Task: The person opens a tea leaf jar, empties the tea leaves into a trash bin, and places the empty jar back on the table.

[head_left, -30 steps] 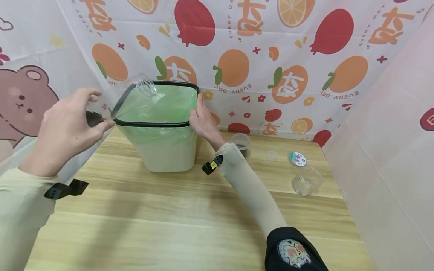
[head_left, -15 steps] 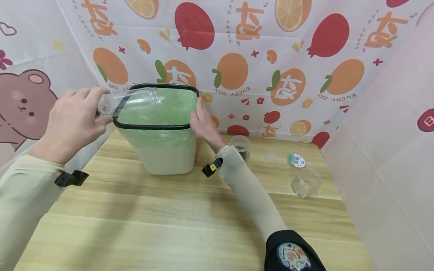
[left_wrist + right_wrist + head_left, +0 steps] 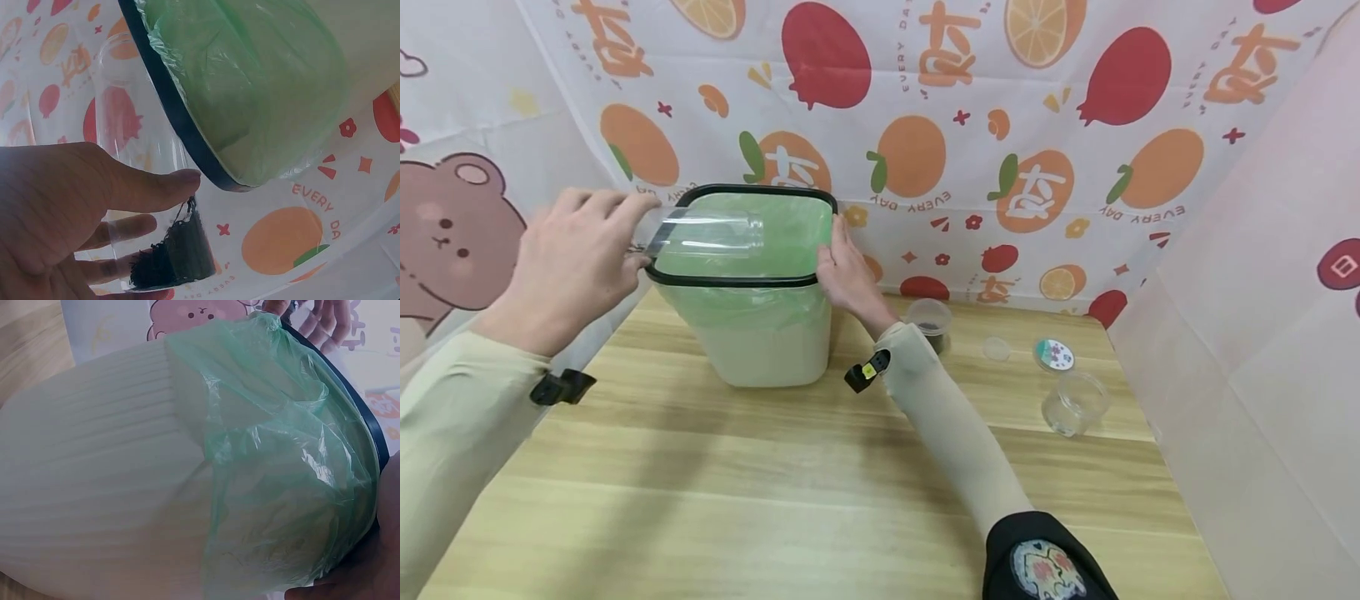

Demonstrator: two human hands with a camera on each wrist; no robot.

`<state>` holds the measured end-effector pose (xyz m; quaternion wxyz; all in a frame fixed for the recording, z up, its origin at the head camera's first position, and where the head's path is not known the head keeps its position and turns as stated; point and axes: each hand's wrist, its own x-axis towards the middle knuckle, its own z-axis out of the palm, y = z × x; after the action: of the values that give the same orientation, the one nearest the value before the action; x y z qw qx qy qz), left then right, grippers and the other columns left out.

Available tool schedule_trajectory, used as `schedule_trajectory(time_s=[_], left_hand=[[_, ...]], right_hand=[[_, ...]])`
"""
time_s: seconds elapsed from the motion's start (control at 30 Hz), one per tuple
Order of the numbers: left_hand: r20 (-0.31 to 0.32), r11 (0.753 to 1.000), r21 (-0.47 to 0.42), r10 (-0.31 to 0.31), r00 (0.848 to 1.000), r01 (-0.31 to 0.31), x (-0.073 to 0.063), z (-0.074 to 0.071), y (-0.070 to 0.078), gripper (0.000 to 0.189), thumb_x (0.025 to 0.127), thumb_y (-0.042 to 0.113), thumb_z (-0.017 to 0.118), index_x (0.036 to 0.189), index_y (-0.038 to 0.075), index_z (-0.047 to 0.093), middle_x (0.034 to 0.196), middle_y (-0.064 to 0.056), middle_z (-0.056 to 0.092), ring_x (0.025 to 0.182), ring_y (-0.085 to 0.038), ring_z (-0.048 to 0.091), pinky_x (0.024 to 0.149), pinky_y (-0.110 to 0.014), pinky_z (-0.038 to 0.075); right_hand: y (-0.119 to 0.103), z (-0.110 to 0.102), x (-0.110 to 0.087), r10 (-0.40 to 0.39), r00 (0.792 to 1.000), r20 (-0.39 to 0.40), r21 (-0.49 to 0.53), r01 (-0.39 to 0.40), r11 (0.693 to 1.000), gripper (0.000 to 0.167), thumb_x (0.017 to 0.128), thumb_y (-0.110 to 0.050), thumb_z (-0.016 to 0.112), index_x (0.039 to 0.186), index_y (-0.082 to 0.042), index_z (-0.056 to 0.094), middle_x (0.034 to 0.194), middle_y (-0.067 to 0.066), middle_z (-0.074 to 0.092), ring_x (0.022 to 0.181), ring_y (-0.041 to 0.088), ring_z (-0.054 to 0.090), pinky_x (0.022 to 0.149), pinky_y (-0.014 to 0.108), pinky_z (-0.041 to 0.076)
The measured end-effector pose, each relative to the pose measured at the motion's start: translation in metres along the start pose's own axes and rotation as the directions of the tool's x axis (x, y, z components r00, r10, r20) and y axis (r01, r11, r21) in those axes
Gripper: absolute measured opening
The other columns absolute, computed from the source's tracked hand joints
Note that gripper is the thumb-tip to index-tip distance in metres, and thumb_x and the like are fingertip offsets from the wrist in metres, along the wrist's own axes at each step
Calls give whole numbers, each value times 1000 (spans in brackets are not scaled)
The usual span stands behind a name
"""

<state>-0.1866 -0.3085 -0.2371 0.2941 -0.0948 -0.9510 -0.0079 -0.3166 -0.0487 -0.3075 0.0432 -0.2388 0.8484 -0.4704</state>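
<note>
In the head view my left hand (image 3: 576, 262) grips a transparent plastic bottle (image 3: 718, 233). The bottle lies almost level, its neck end over the opening of a pale trash bin (image 3: 775, 346). Dark shredded bits (image 3: 175, 253) are bunched at the bottle's base in the left wrist view, near my fingers. A green plastic bag (image 3: 797, 242) lines the bin and folds over its outside beneath the black rim (image 3: 737, 282). With my right hand (image 3: 853, 275) I hold the bin's right rim; that hand is only partly seen in the right wrist view.
Behind my right forearm stands a small transparent cup (image 3: 929, 323) with dark contents. Farther right lie a thin transparent disc (image 3: 996, 348) and a flower-printed lid (image 3: 1055, 355), with a transparent jar (image 3: 1077, 404) nearby. A fruit-printed curtain (image 3: 970, 167) hangs behind the bin.
My left hand has moved a little right and turned the bottle from a neck-up slant to nearly level over the bin. My right hand stays on the rim.
</note>
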Motion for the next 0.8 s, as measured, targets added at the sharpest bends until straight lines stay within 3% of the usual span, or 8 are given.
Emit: schedule_trajectory(time_s=[0.3, 0.57, 0.8], left_hand=[[-83, 994, 48, 103, 991, -99, 4, 6, 1, 56, 80, -10, 52, 133, 8, 57, 125, -27, 64, 112, -53, 52, 72, -72, 42], [-101, 988, 55, 147, 984, -142, 10, 6, 4, 52, 81, -9, 61, 129, 9, 59, 125, -24, 65, 110, -52, 53, 69, -69, 41], [-80, 985, 63, 164, 983, -159, 14, 5, 6, 55, 78, -14, 57, 128, 9, 60, 125, -24, 65, 111, -51, 53, 70, -68, 42]], right_hand=[[1, 0, -1, 0, 1000, -2, -4, 0, 1000, 63, 110, -32, 22, 163, -14, -7, 171, -5, -14, 160, 14, -5, 131, 31, 1], [0, -2, 0, 1, 1000, -10, -20, -1, 1000, 64, 109, -33, 21, 163, -15, -7, 171, -6, -14, 161, 15, -3, 131, 32, 2], [0, -3, -2, 11, 1000, 0, -13, -11, 1000, 63, 110, -33, 21, 163, -16, -8, 170, -8, -15, 161, 13, -5, 131, 31, 1]])
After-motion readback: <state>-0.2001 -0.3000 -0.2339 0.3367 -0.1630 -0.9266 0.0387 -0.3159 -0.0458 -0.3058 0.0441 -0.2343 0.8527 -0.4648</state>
